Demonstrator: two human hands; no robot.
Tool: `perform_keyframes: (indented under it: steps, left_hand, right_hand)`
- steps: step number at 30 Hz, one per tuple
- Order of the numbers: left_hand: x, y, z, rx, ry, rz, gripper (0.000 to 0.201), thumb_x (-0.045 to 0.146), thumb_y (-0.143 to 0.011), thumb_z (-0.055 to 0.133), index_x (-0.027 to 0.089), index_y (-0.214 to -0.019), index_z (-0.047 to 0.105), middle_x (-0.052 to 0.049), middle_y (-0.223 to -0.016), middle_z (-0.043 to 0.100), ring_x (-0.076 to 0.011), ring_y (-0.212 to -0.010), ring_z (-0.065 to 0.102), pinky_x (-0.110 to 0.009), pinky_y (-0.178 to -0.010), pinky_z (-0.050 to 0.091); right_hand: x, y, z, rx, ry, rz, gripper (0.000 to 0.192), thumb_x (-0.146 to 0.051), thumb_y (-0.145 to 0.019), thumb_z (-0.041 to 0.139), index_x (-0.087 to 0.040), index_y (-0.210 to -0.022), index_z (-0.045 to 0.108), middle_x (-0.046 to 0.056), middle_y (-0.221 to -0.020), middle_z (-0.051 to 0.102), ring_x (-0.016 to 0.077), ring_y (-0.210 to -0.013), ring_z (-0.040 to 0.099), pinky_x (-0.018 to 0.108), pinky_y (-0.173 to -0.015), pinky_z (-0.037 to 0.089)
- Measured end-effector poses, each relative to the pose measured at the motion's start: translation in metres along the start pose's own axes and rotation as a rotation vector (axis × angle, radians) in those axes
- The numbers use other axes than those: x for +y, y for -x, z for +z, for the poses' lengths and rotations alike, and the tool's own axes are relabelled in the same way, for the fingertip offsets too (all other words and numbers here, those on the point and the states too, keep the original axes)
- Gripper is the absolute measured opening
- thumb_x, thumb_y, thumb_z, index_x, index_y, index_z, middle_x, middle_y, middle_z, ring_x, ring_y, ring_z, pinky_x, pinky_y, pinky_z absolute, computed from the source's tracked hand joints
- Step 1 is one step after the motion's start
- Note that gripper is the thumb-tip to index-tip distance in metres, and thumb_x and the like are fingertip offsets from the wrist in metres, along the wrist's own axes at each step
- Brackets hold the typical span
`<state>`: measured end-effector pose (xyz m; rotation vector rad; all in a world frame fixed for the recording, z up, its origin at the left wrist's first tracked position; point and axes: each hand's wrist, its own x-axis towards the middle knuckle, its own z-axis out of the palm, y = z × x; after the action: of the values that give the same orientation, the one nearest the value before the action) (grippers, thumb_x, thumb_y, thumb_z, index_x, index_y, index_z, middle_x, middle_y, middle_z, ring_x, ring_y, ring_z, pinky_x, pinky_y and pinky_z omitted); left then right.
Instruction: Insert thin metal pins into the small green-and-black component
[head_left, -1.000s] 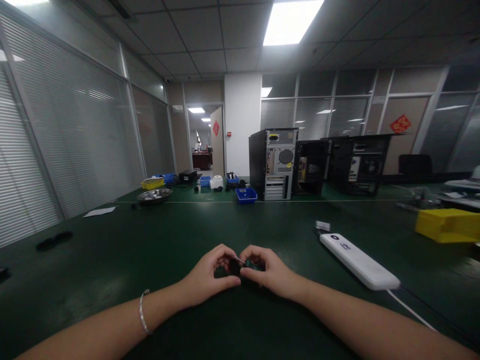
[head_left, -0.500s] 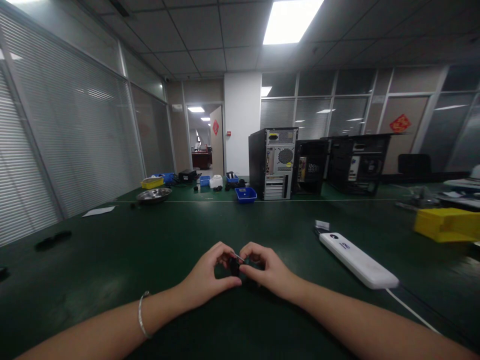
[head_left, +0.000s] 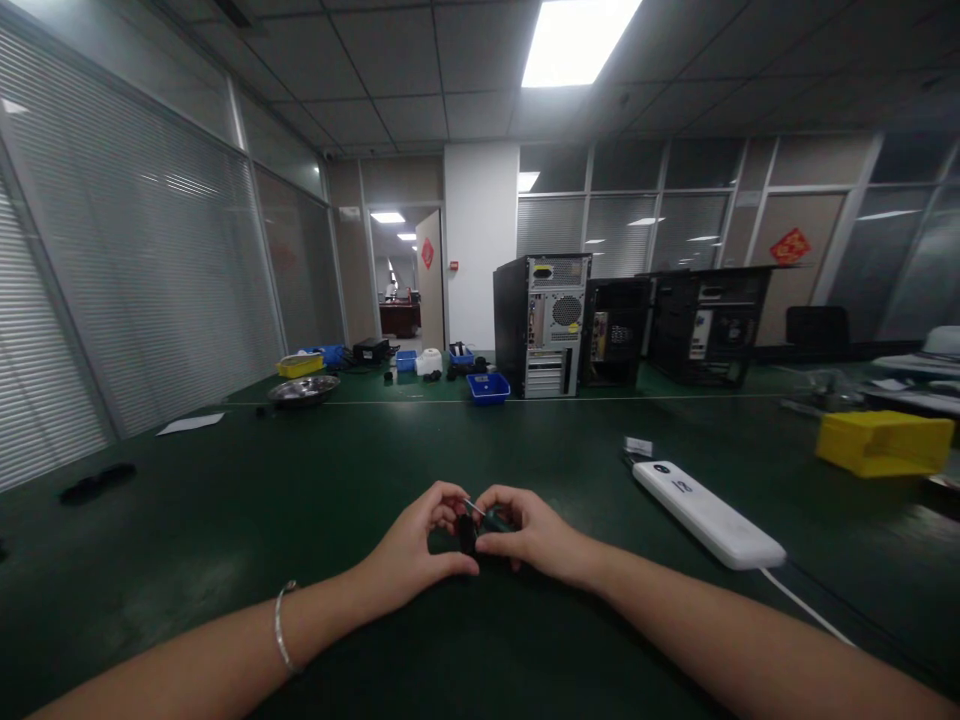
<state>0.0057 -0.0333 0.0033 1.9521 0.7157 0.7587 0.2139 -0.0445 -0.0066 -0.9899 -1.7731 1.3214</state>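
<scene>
Both hands, left hand and right hand, pinch one small dark part together on a dark green table; glass-partitioned office, computer towers behind.

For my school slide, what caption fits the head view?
Two hands pinch a small dark part over a green table.

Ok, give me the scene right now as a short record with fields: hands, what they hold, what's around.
left hand: pinching a small black part
right hand: fingers closed on the same part, from the other side
surface: green table
near right: white power strip, corded
far right: yellow bin
back: computer towers, blue bin, metal dish
</scene>
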Motion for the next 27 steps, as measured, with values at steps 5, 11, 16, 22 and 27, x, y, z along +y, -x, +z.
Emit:
perform_keyframes:
  steps: [5,11,16,22,27]
  left_hand:
    - [-0.005,-0.002,0.002,-0.002,-0.009,0.036,0.057,0.022,-0.065,0.078,0.022,-0.114,0.049,-0.004,-0.108,0.058,-0.0207,-0.096,0.057,-0.036,-0.085,0.047]
    - [-0.007,-0.003,0.003,0.002,0.055,0.039,0.043,0.019,-0.068,0.075,0.019,-0.106,0.054,-0.005,-0.105,0.059,-0.0209,-0.098,0.057,-0.036,-0.087,0.046]
    - [-0.002,-0.002,0.001,-0.003,0.018,0.019,0.038,0.017,-0.068,0.074,0.019,-0.102,0.057,-0.004,-0.103,0.058,-0.0207,-0.098,0.056,-0.036,-0.09,0.046]
    - [-0.002,-0.002,0.002,0.023,0.022,-0.003,0.037,0.019,-0.069,0.073,0.018,-0.102,0.057,-0.004,-0.101,0.06,-0.0213,-0.096,0.057,-0.037,-0.087,0.046]
    - [0.001,-0.001,0.002,0.036,-0.043,0.043,0.034,0.019,-0.069,0.073,0.019,-0.1,0.058,-0.004,-0.101,0.058,-0.0218,-0.096,0.056,-0.037,-0.087,0.046]
  right_hand:
    - [0.0,0.002,-0.002,-0.065,0.002,0.004,0.036,-0.03,-0.072,0.073,-0.018,-0.099,0.052,-0.003,-0.084,0.056,0.006,-0.056,0.049,0.015,-0.043,0.04]
    - [-0.001,0.006,0.005,0.053,0.093,-0.096,0.024,-0.029,-0.081,0.064,-0.019,-0.096,0.049,-0.005,-0.074,0.05,0.0058,-0.051,0.043,0.016,-0.043,0.036]
    - [-0.002,0.008,0.008,0.132,0.327,-0.26,0.017,-0.018,-0.08,0.062,-0.018,-0.096,0.055,-0.001,-0.082,0.054,0.013,-0.074,0.051,0.025,-0.067,0.043]
    - [-0.005,0.012,0.009,0.132,0.36,-0.241,0.026,-0.022,-0.079,0.065,-0.019,-0.102,0.054,0.001,-0.092,0.056,0.0157,-0.082,0.054,0.027,-0.071,0.044]
    - [-0.007,0.013,0.011,0.142,0.353,-0.21,0.026,-0.022,-0.079,0.065,-0.019,-0.101,0.054,0.001,-0.091,0.057,0.0157,-0.079,0.055,0.027,-0.069,0.045]
